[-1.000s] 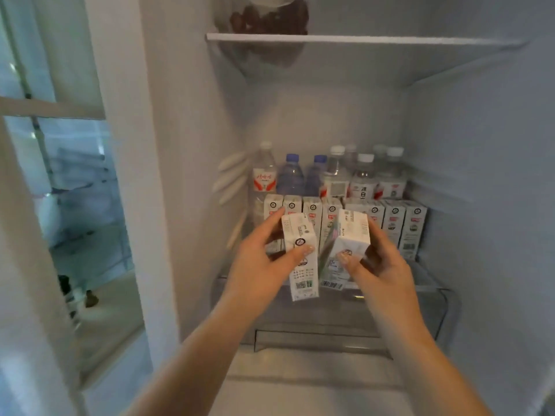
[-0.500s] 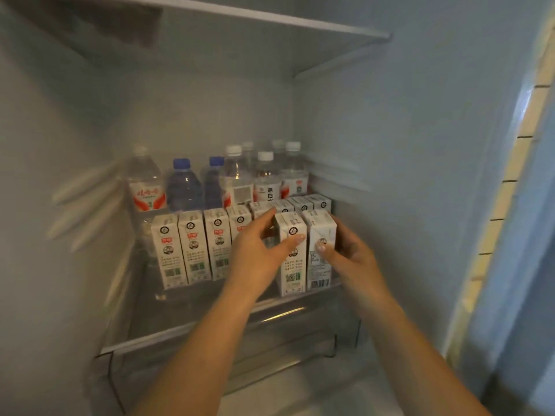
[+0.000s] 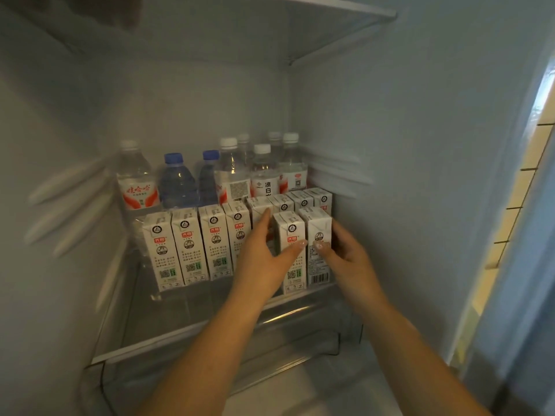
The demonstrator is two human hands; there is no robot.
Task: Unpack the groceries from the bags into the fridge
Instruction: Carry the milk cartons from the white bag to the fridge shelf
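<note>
I have my left hand [image 3: 264,253] pinching one milk carton [image 3: 290,250] and my right hand [image 3: 345,253] gripping its neighbour [image 3: 317,235], squaring both upright on the fridge shelf [image 3: 186,298].

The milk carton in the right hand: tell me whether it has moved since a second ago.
Yes. The right-hand milk carton went from tilted in front of the carton row down and rightward; it now stands upright by the fridge's right wall.

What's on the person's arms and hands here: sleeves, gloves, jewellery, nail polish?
Both forearms are bare as far as the frame shows: no sleeves or gloves. No watch, ring or bracelet shows on the left hand or right hand. The visible nails look glossy and pale.
</note>
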